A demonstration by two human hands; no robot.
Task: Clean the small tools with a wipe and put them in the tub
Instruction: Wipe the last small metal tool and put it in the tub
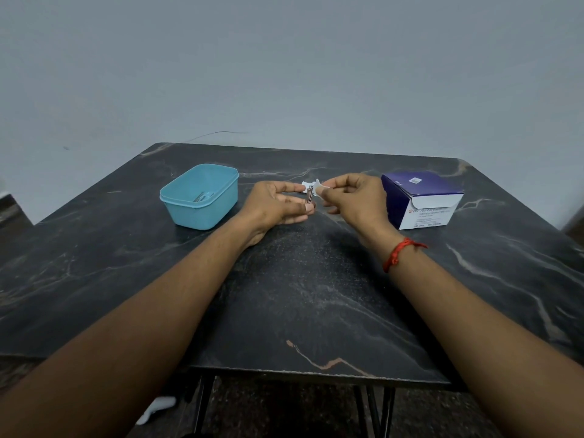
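Pinched in the left hand (278, 202), a small metal tool (310, 198) stands nearly upright; just to its right the right hand (350, 197) pinches the wipe (318, 187) at its upper end, touching or very near. Well left of both grips sits the tub (205, 216), nearer the left hand

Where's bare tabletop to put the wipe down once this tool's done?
Free: near half of the table, up to its front edge; also the strip behind tub and box. Crowded: between them, left hand holds the tool, right hand the wipe.
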